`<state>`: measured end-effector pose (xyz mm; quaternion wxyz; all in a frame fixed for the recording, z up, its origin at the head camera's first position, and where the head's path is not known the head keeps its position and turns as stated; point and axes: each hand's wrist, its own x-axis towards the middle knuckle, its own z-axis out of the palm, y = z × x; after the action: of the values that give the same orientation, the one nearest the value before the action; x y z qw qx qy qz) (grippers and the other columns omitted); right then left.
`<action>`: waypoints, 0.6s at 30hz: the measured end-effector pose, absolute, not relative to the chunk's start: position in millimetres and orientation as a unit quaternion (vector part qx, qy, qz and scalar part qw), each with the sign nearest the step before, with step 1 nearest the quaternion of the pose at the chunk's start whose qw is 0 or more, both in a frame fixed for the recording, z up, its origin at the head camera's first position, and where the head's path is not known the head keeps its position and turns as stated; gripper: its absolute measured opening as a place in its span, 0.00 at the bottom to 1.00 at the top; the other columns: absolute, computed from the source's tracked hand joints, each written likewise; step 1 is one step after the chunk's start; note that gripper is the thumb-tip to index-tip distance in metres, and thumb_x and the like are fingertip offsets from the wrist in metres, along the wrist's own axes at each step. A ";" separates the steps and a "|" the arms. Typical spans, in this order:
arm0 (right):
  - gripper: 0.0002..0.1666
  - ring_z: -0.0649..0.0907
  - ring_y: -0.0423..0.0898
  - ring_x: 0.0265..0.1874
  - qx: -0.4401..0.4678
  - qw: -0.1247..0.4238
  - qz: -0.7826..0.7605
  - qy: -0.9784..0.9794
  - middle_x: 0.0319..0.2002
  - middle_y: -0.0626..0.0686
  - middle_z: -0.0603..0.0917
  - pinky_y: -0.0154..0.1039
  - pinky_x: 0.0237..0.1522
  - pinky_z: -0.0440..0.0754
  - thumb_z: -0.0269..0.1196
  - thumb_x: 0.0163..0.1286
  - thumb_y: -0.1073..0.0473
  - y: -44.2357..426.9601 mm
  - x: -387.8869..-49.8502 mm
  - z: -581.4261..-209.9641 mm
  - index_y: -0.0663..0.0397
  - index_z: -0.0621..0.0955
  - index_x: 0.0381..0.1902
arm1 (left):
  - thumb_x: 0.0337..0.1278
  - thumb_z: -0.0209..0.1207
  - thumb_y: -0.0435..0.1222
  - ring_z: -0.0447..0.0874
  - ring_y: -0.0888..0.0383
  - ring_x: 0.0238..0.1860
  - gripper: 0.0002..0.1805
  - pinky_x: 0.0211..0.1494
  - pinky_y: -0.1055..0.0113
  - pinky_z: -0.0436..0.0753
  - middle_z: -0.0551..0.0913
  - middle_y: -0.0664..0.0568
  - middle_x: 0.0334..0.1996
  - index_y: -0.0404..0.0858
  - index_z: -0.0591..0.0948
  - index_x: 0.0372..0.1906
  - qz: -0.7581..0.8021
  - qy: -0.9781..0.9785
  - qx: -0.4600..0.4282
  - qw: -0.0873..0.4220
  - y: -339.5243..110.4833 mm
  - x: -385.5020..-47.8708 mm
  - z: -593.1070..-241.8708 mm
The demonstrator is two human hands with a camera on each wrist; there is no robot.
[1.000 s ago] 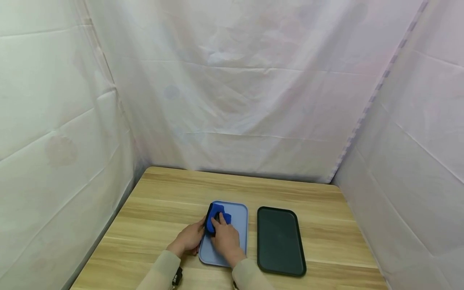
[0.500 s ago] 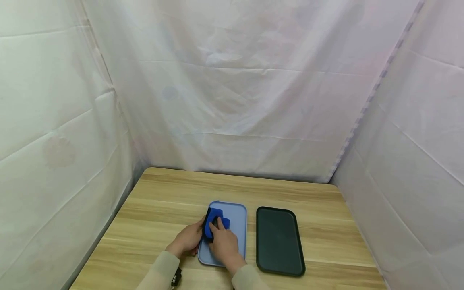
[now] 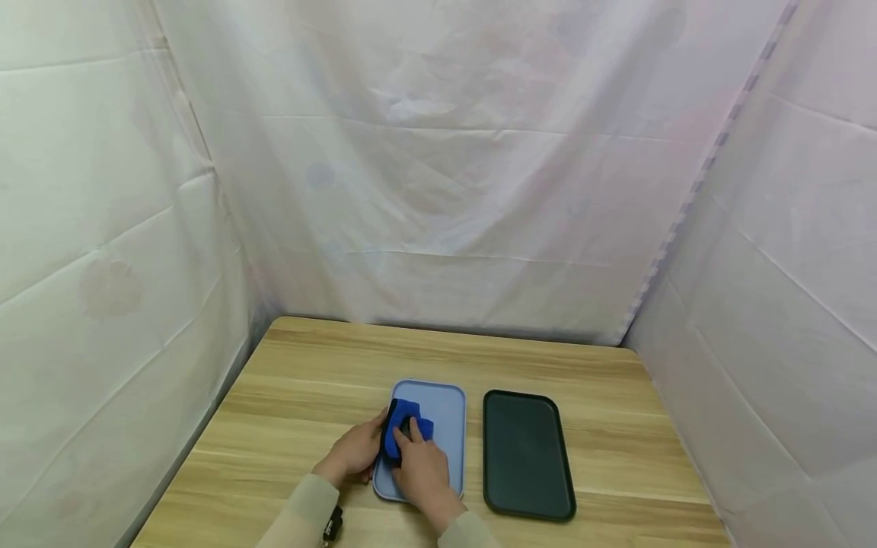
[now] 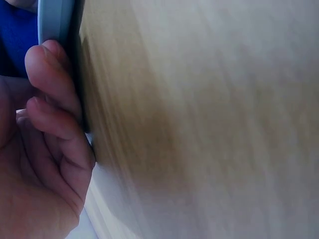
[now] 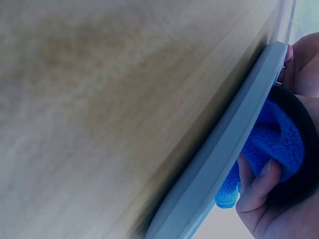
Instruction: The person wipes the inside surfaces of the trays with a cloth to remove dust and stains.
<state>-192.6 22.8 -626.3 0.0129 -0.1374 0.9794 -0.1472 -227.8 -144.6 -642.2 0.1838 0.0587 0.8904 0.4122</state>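
Observation:
A blue cloth with black edging [image 3: 405, 412] lies bunched on the left half of the light blue tray [image 3: 448, 426]. The right hand [image 3: 422, 468] presses it from above; in the right wrist view its fingers [image 5: 266, 179] curl into the blue cloth [image 5: 279, 137], just inside the tray's rim [image 5: 219, 144]. At the tray's left edge, the left hand [image 3: 358, 449] holds the rim. Seen from the left wrist, this hand [image 4: 50, 149] has curled fingers against the tray's outer side [image 4: 55, 22].
A dark green tray [image 3: 527, 457] lies to the right of the light blue one on the wooden table [image 3: 329, 358]. White cloth sheets [image 3: 438, 190] hang behind and on both sides of the table.
The right hand and the blue cloth have slid a little toward the tray's near end. The left hand stays at the tray's left edge.

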 end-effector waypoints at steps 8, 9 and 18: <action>0.42 0.89 0.63 0.49 -0.141 0.035 -0.132 0.981 0.73 0.61 0.75 0.55 0.41 0.88 0.79 0.56 0.49 22.6 -188.1 -619.8 0.38 0.80 0.69 | 0.83 0.44 0.47 0.73 0.60 0.06 0.32 0.17 0.61 0.76 0.77 0.52 0.10 0.42 0.58 0.83 0.409 0.894 0.060 0.174 -144.5 -226.6 -640.8; 0.41 0.89 0.62 0.49 -0.143 0.038 -0.124 0.981 0.73 0.61 0.75 0.54 0.41 0.88 0.79 0.56 0.48 22.3 -187.4 -618.9 0.38 0.80 0.69 | 0.83 0.45 0.47 0.73 0.60 0.06 0.32 0.17 0.61 0.76 0.77 0.52 0.10 0.42 0.58 0.83 0.409 0.894 0.060 0.172 -144.5 -226.2 -640.4; 0.39 0.89 0.58 0.45 -0.150 0.046 -0.061 0.986 0.69 0.61 0.79 0.50 0.35 0.88 0.78 0.53 0.47 16.7 -179.2 -613.7 0.38 0.83 0.66 | 0.83 0.45 0.46 0.73 0.61 0.07 0.32 0.17 0.60 0.78 0.77 0.53 0.11 0.44 0.58 0.83 0.400 0.898 0.067 0.169 -144.5 -228.2 -643.4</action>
<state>-179.2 16.7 -613.7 0.0461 -0.1501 0.9857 -0.0614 -228.2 -144.5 -643.4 0.1690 0.0668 0.8983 0.4001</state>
